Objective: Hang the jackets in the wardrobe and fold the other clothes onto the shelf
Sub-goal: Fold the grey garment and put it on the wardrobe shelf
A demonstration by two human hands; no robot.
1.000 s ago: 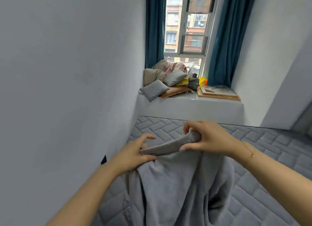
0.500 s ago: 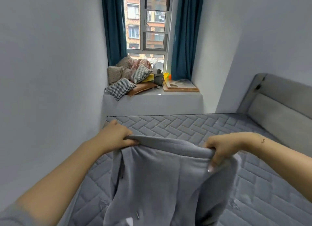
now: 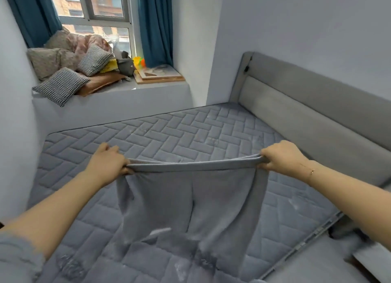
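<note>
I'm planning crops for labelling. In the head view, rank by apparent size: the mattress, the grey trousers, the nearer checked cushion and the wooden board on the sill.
1. mattress
2. grey trousers, enlarged by nearness
3. and 4. checked cushion and wooden board: too alike to rank

A person's left hand [image 3: 108, 163] and right hand [image 3: 282, 155] each grip one end of the stretched waistband of soft grey fabric trousers [image 3: 188, 200], which hang down over a grey quilted mattress [image 3: 190, 132]. A grey padded headboard [image 3: 317, 105] stands on the right.
</note>
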